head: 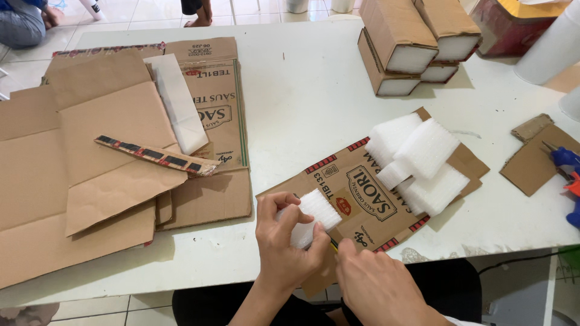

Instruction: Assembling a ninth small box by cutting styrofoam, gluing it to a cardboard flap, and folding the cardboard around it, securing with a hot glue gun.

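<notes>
A flattened brown cardboard carton piece with red-and-black printed edging and an oval label [368, 196] lies near the white table's front edge. Another flattened printed brown carton [214, 90] lies at the far left. Four brown cardboard-wrapped white foam blocks [411, 45] stand stacked at the back, beside a red box [507, 27].
</notes>
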